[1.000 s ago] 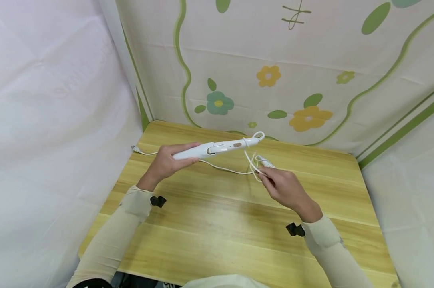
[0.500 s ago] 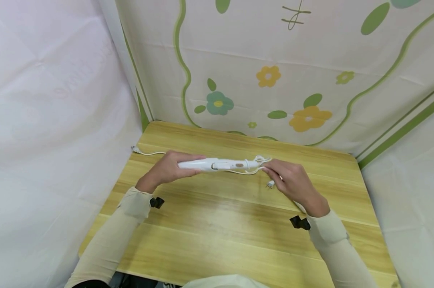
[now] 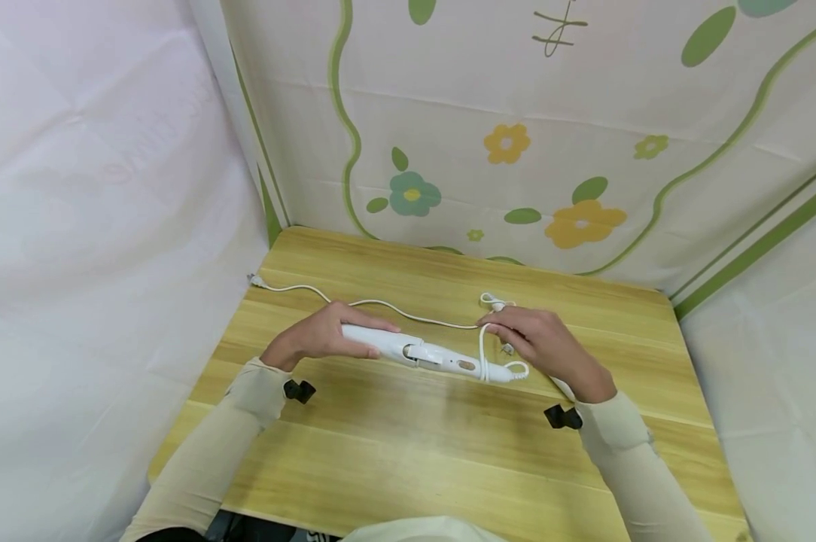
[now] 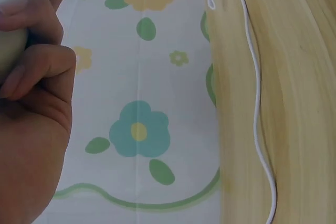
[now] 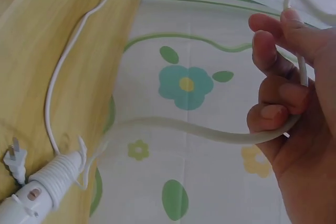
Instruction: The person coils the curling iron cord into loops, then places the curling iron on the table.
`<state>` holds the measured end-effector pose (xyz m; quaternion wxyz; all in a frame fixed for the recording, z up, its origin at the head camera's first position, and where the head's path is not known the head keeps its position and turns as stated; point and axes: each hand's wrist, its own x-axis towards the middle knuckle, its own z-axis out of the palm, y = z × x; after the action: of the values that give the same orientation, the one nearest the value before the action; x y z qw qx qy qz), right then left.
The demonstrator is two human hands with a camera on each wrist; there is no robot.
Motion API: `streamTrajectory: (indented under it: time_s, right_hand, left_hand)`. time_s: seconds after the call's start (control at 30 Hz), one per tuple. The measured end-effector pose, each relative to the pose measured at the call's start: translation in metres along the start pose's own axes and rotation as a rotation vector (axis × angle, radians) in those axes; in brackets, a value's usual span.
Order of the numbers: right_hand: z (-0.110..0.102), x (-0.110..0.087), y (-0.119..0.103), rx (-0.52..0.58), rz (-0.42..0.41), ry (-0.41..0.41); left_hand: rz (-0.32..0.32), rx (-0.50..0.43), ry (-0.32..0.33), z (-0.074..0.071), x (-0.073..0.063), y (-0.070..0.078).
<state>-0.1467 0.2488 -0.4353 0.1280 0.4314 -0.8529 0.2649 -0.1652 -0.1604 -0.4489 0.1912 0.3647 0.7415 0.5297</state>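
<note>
My left hand (image 3: 328,331) grips a white hair iron (image 3: 442,358) by its wider end and holds it above the table, its cord end tilted down to the right. A loop of white cord (image 3: 482,350) passes round the handle and runs up to my right hand (image 3: 540,335). In the right wrist view, thumb and forefinger pinch the power cord (image 5: 210,136) while the other fingers curl around it. Beneath that hand, on the table, lies a second white device with cord wound on it (image 5: 55,184). My arm mostly hides it in the head view.
A thin white cord (image 3: 408,315) crosses the wooden table (image 3: 408,459) to a plug (image 3: 255,280) at the far left edge. Another plug (image 5: 16,161) lies beside the wound device. Flower-printed cloth (image 3: 449,113) hangs behind the table, with pale sheets at both sides.
My left hand has lowered the hair iron toward me, and its cord end has swung from tilted up to tilted down. My right hand has moved slightly right, keeping hold of the cord.
</note>
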Motion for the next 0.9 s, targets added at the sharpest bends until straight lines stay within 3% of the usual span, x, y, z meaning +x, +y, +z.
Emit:
streamTrajectory:
  time_s: [0.13, 0.33, 0.53, 0.63, 0.9]
  right_hand:
    - [0.007, -0.003, -0.001, 0.041, 0.003, -0.016]
    - [0.017, -0.005, -0.006, 0.107, 0.021, 0.014]
    - [0.023, -0.006, -0.01, 0.067, 0.037, 0.023]
    - [0.025, -0.007, -0.01, 0.054, 0.025, 0.029]
    - [0.026, -0.006, -0.012, 0.022, 0.012, 0.041]
  left_hand:
    - [0.048, -0.063, 0.031, -0.001, 0.0, -0.002]
    - [0.077, -0.142, 0.134, -0.001, 0.0, -0.003]
    - [0.031, -0.131, 0.226, 0.001, 0.003, -0.002]
    - [0.025, -0.136, 0.24, 0.001, 0.004, -0.003]
    - [0.082, -0.112, 0.26, 0.0, 0.006, -0.006]
